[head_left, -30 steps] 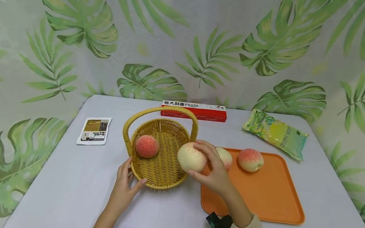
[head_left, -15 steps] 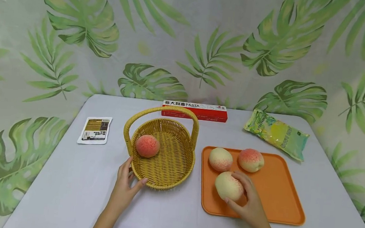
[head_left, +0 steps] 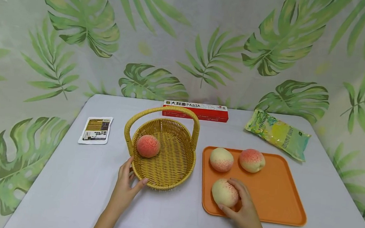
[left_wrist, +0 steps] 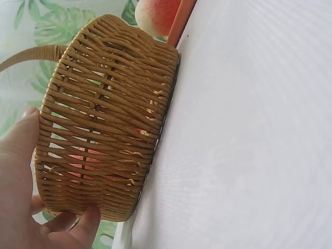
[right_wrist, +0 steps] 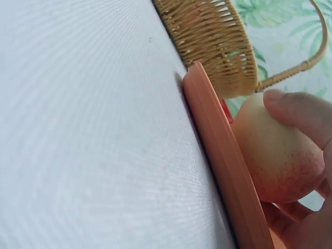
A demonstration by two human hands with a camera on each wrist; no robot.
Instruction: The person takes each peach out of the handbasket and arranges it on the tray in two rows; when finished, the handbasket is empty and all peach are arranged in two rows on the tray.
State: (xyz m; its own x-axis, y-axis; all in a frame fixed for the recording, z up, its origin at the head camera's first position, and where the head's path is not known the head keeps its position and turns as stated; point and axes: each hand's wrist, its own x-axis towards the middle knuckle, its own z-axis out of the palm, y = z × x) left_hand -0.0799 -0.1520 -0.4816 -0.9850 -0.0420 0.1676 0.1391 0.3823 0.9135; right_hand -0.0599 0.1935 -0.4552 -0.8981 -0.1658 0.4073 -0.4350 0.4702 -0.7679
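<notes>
My left hand [head_left: 125, 185] holds the near left side of a wicker basket [head_left: 178, 160], its thumb at the rim and its fingers against the woven wall. One red peach [head_left: 148, 146] lies inside the basket, left of the middle. Over the front left of the orange tray [head_left: 279, 195], my right hand [head_left: 244, 208] grips a pale peach [head_left: 224, 193] flecked with pink. In the right wrist view that peach [right_wrist: 275, 150] sits low, just past the tray's rim, between thumb and fingers. Two more peaches, one pale [head_left: 221, 159] and one redder [head_left: 252, 160], lie at the tray's back.
A red pasta box [head_left: 195, 112] lies at the table's back edge, behind the basket. To the right is a green and yellow packet [head_left: 278, 134]. On the left lies a small white and brown pouch [head_left: 96, 130]. The basket's tall handle [head_left: 163, 109] arches over it.
My right hand has carried the pale peach from above the basket's right rim back to the right and down to the tray's front left. The left hand has stayed on the basket.
</notes>
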